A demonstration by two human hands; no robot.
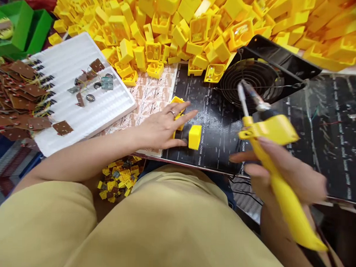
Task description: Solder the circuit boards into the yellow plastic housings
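My left hand point(163, 127) lies on the black bench mat point(214, 123), fingers stretched over a small yellow plastic housing point(178, 106) that it touches. A second yellow housing point(194, 137) stands on the mat just right of its thumb. My right hand point(285, 173) is wrapped round a yellow soldering gun point(276, 153), whose metal tip point(241, 93) points up and away, above the mat and to the right of the housings.
A big heap of yellow housings point(176, 27) fills the back. A black fan point(254, 79) leans behind the mat. A white tray point(79, 90) with small parts, brown circuit boards point(17, 95) and green bins point(20, 28) sit at left.
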